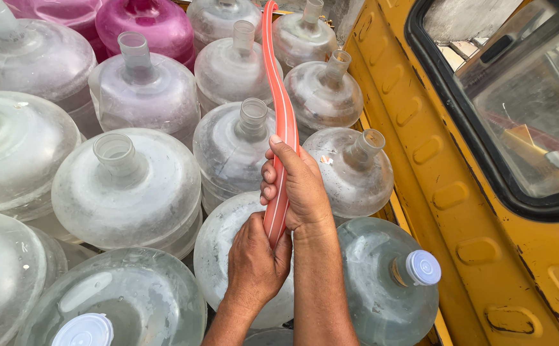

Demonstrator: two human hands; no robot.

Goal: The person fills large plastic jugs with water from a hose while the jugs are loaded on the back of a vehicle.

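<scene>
left hand (254, 263): bare, no glove, no ring seen, knuckles and back of the hand in view
right hand (295, 186): bare, no glove, short plain nails, thumbnail showing
left forearm (228, 323): bare, no sleeve in view, no watch or band at the wrist
right forearm (321, 291): bare along its visible length, no sleeve, no watch or bracelet
</scene>
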